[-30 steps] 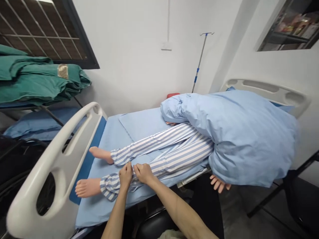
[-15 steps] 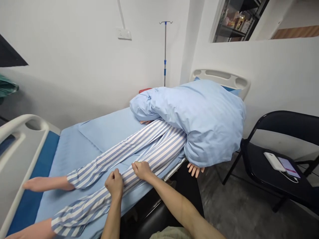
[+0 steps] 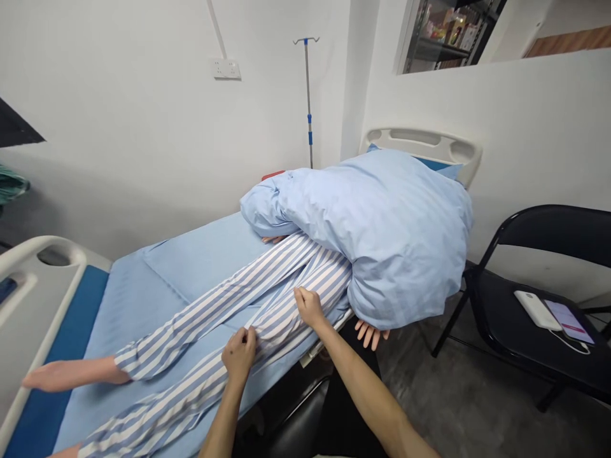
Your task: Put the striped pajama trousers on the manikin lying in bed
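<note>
A manikin in blue-and-white striped trousers lies on a hospital bed. A light blue quilt is folded back over its upper body. My left hand pinches the trouser cloth at about knee height on the near leg, fingers closed. My right hand rests on the same leg's thigh, fingers curled into the cloth near the quilt's edge. The manikin's hand hangs over the near bed edge under the quilt. One bare foot shows at the left.
The white footboard stands at the left, the headboard at the back right. A drip stand is against the wall. A black folding chair on the right carries a power bank and a phone.
Both hands have moved up the near trouser leg, from the shin toward the knee and thigh, with the right hand leading. The view swung right, away from the footboard.
</note>
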The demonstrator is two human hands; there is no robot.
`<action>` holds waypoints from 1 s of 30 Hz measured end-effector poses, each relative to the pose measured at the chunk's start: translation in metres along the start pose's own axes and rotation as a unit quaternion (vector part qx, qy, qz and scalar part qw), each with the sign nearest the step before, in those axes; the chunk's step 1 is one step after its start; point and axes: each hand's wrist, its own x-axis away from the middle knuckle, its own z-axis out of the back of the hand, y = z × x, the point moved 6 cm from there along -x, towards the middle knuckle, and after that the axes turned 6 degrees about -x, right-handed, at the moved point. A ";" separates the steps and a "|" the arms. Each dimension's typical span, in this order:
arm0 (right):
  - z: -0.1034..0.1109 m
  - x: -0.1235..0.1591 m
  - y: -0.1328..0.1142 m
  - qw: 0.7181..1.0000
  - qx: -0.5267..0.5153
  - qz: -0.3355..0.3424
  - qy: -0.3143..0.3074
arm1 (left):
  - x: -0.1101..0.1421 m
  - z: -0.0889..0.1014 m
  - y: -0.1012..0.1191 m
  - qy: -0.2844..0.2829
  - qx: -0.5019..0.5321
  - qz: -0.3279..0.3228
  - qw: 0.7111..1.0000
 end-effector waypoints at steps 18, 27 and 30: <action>0.089 -0.055 0.059 0.992 -0.067 -0.021 0.105 | -0.009 -0.111 0.175 -0.064 0.094 -0.104 0.988; 0.102 -0.088 0.085 0.987 0.078 -0.064 0.123 | -0.005 -0.116 0.163 -0.098 0.131 -0.131 0.978; 0.096 -0.083 0.081 0.980 0.159 -0.073 0.097 | -0.010 -0.108 0.145 -0.144 0.170 -0.102 0.970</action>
